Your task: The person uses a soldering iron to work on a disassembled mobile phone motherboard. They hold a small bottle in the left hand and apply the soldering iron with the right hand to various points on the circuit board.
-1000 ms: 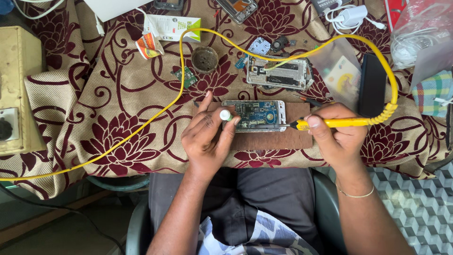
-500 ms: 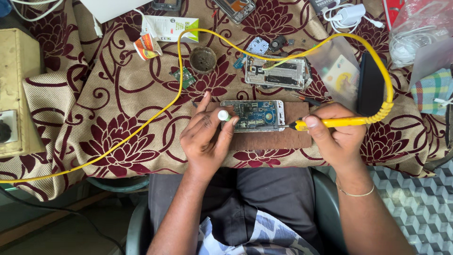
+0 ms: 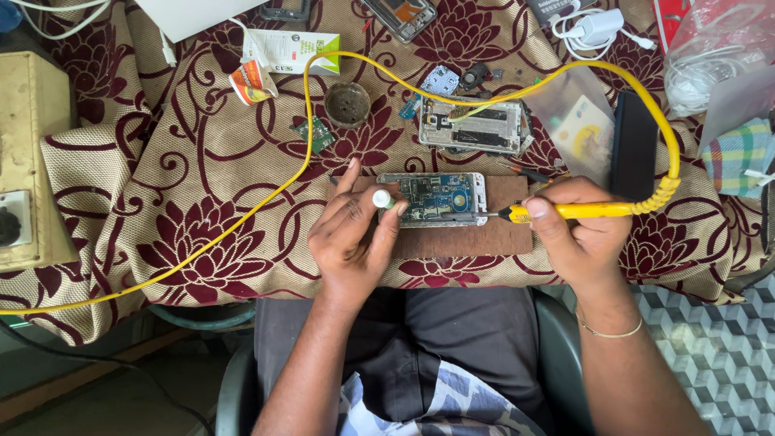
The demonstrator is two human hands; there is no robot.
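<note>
Floral cloth (image 3: 202, 161) | right hand (image 3: 577, 234) fingers pinching soldering iron (image 3: 565, 211) (tip left, axis horizontal) | left hand (image 3: 351, 242) fingers pinching white tube (image 3: 382, 199)

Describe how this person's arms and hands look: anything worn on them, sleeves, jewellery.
Both forearms are bare, with no sleeves showing and no gloves on either of the hands. The left hand carries no ring, watch or band that can be seen. The right hand is also ringless as far as visible, but a thin gold-coloured bracelet hangs loosely round its wrist.
</note>
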